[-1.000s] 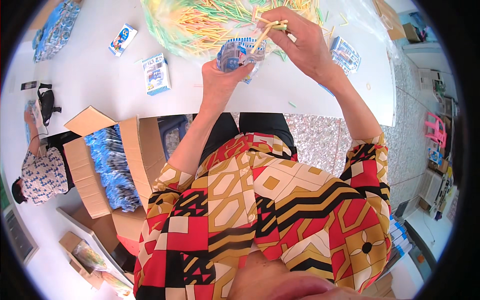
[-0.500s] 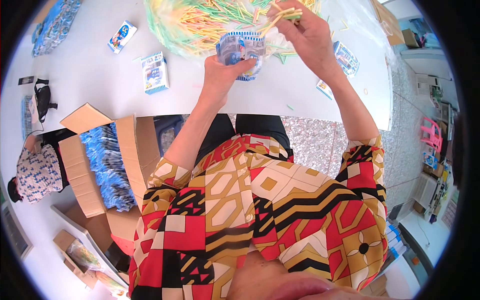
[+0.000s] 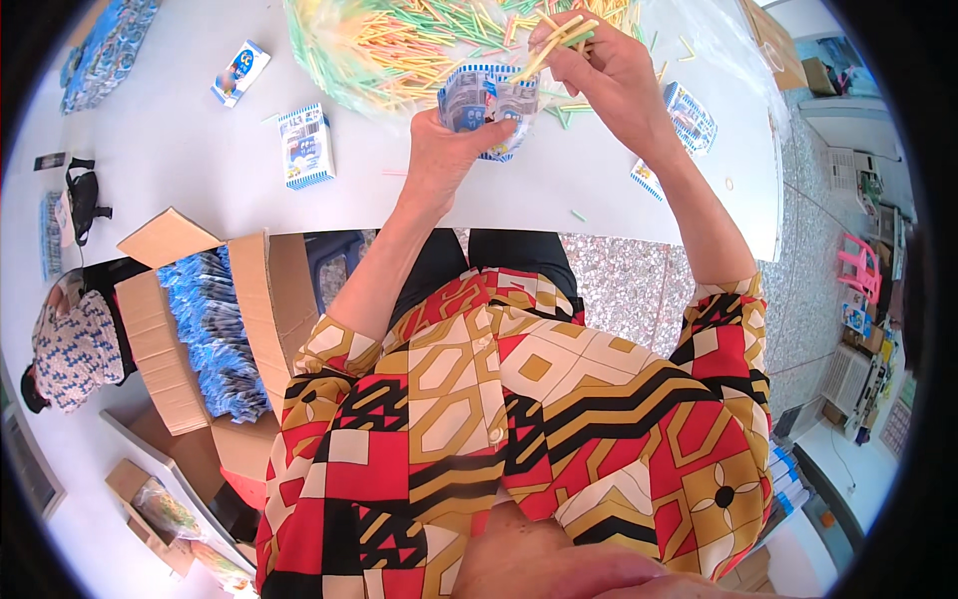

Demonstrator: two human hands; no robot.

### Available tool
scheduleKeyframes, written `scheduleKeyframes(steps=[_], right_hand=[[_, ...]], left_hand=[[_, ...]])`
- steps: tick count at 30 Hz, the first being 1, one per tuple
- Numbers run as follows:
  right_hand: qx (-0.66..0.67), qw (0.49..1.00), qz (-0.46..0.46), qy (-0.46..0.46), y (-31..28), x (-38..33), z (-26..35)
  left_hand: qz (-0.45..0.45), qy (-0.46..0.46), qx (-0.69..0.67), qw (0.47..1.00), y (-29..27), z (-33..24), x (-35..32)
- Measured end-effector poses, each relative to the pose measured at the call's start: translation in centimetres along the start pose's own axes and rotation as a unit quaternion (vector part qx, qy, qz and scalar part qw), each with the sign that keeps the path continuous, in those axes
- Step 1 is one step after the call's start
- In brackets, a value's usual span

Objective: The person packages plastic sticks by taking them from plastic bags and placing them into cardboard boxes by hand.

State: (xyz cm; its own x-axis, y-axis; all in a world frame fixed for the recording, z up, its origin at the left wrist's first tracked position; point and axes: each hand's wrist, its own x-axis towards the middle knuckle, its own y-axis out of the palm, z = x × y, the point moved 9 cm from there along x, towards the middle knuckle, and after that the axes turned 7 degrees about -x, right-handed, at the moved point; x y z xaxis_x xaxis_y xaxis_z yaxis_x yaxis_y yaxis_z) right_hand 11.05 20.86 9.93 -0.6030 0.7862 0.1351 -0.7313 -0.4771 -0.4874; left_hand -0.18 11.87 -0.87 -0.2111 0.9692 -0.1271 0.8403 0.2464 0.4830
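Yellow sticks were pinched between the fingers of the right hand, their ends by the mouth of a pouch gripped in the left hand above the surface. Beyond lay a clear bag of more sticks; a carton of blue packets stood leftward.

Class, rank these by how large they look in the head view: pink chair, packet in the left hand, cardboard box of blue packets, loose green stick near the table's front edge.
1. Cardboard box
2. Packet in the left hand
3. Pink chair, farther off, so its true size is unsure
4. Green stick
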Motion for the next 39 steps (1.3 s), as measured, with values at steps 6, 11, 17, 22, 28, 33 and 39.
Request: scheduleKeyframes(steps=[6, 11, 17, 22, 28, 33, 39], right_hand=[[-0.015, 0.999, 0.026, 0.034, 0.5, -0.2, 0.4], [0.002, 1.000, 0.016, 0.020, -0.3, 0.0, 0.5], [0.009, 0.998, 0.028, 0.047, -0.5, 0.4, -0.6], [0.008, 1.000, -0.009, -0.010, -0.1, -0.2, 0.2], [-0.111, 0.992, 0.052, -0.043, 0.7, 0.0, 2.7], [-0.210, 0.974, 0.080, -0.036, 1.6, 0.1, -1.0], [-0.163, 0.981, 0.046, -0.090, 1.4, 1.1, -0.3]], left_hand=[[0.004, 0.012, 0.047, 0.999, 0.0, -0.4, -0.1], [0.011, 0.039, 0.083, 0.996, 0.4, -0.6, -0.1], [-0.001, 0.032, 0.064, 0.997, 0.2, -0.8, -0.3], [0.006, 0.023, 0.021, 0.999, 0.1, -0.3, 0.1], [0.000, 0.003, 0.039, 0.999, -0.1, 0.0, 0.5], [0.011, 0.011, 0.022, 1.000, 0.6, -0.1, 1.1], [0.015, 0.028, 0.016, 0.999, 0.7, -0.4, 2.1]])
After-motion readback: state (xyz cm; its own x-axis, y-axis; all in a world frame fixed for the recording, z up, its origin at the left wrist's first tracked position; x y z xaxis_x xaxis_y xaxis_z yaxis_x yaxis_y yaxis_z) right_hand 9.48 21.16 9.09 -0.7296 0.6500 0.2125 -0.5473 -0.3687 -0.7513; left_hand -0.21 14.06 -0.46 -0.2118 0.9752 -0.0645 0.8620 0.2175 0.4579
